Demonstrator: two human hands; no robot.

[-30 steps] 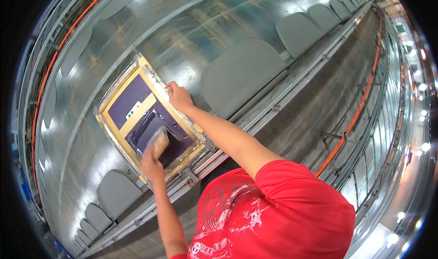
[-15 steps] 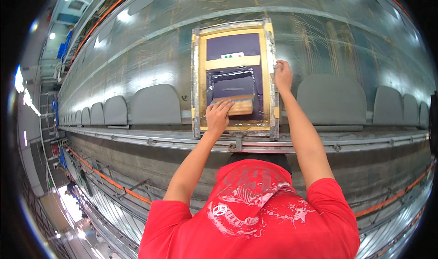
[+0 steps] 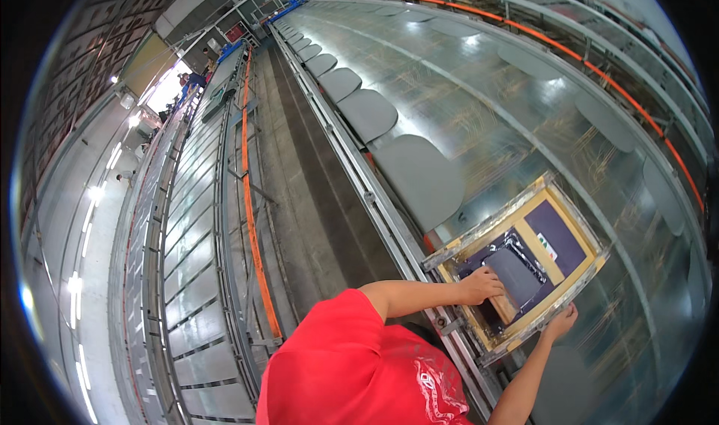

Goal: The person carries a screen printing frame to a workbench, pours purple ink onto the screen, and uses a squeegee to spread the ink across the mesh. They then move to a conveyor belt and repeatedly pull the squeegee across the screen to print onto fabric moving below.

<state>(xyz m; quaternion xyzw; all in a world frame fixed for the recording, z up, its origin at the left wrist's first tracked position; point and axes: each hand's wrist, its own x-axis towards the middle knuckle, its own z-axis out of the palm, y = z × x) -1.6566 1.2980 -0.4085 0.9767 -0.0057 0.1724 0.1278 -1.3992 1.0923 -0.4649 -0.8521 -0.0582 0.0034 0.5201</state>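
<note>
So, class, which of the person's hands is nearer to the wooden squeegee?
Left. The left hand is closed on the upper end of the wooden squeegee; the right hand is apart from it, by the outer edge of the frame.

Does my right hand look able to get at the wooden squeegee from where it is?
Probably yes: the right hand is by the screen frame, and the closer end of the wooden squeegee looks uncovered. Only the frame's side seems to lie between them, though the left hand holds the other end.
</note>
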